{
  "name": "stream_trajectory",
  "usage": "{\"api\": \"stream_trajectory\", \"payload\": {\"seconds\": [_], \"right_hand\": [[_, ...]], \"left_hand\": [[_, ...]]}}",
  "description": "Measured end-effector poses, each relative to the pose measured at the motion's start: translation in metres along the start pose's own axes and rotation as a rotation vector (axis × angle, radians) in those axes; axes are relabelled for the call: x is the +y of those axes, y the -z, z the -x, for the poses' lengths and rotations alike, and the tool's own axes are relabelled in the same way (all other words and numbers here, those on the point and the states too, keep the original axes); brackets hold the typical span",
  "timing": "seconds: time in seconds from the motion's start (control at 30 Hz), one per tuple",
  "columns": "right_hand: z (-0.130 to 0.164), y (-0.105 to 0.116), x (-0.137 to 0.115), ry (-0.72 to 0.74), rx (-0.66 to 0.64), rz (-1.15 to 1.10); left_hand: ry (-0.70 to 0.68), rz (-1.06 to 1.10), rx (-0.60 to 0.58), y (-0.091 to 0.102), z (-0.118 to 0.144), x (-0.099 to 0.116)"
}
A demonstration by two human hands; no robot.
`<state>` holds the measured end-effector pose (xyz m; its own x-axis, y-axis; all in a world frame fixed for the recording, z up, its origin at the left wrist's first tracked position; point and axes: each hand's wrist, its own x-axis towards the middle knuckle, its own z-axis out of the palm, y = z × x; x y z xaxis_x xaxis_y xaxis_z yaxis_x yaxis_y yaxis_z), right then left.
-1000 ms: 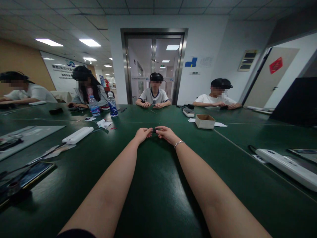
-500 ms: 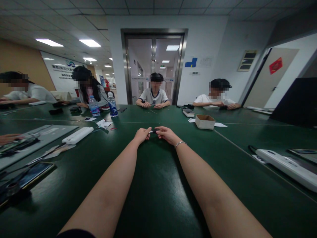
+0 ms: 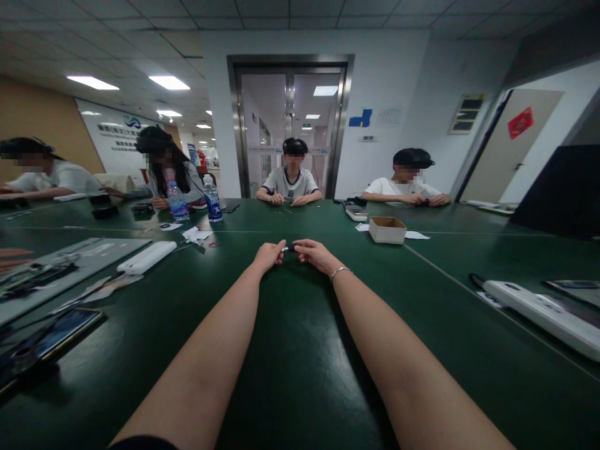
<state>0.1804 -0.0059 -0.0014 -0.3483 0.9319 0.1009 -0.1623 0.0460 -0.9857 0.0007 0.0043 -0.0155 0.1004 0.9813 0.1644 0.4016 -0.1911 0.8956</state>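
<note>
The left hand (image 3: 269,255) and right hand (image 3: 315,255) pinch opposite ends of a small dark object (image 3: 290,248) over the worktop (image 3: 300,337).

The single view looks from the person's head at the near side of the green table (image 3: 300,375), facing forward and somewhat down across it. The forearms (image 3: 206,337) enter close to the lens; the left hand (image 3: 269,255) and right hand (image 3: 317,255) sit mid-view over the table. The sweep is wide (even the ceiling (image 3: 267,12) fits), reaching the glass door (image 3: 265,106) well beyond the table.
</note>
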Motion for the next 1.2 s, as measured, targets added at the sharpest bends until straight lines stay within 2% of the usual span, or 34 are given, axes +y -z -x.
{"api": "stream_trajectory", "payload": {"seconds": [0.5,0.83,1.2], "right_hand": [[-0.004,-0.002,0.003,-0.029,0.078,0.033],[-0.006,-0.001,0.005,-0.017,0.073,0.019],[0.001,0.0,0.001,0.006,0.024,0.011]], "left_hand": [[-0.095,0.093,-0.005,-0.001,0.004,0.006],[-0.167,0.167,0.027,-0.001,0.01,0.012],[-0.106,0.075,0.021,0.001,0.001,0.003]]}}
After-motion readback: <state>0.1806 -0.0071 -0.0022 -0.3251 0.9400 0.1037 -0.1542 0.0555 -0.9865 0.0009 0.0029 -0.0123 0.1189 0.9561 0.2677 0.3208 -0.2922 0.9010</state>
